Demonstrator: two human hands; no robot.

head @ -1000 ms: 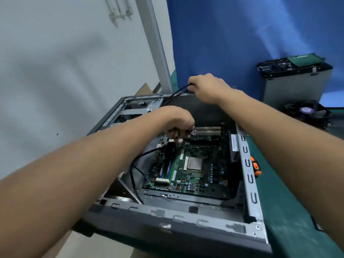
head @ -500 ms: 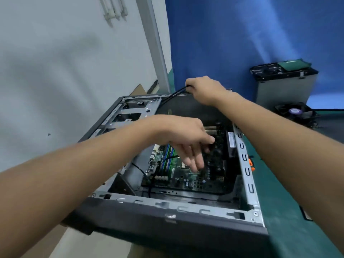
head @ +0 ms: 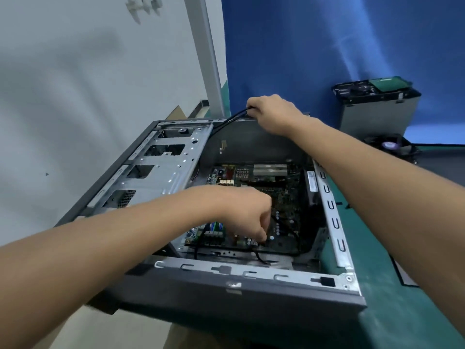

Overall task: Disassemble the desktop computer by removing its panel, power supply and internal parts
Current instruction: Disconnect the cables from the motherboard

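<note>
The grey desktop case (head: 241,293) lies open on its side on the green table, its motherboard (head: 284,195) exposed inside. My right hand (head: 274,113) is at the case's far top edge and grips black cables (head: 227,122) that run down toward the drive cage. My left hand (head: 247,215) reaches down into the case, fingers curled, pinching a small connector with a black wire (head: 259,255) at the board's near edge. A silver heatsink (head: 270,170) sits at the board's far side.
A metal drive cage (head: 156,170) fills the case's left half. A removed power supply (head: 377,107) stands at the back right with a black fan (head: 390,146) in front of it. A blue backdrop hangs behind; a pale wall is on the left.
My left hand moved from the board's far side toward its near edge and now pinches a connector there. My right hand has kept its grip on the cables.
</note>
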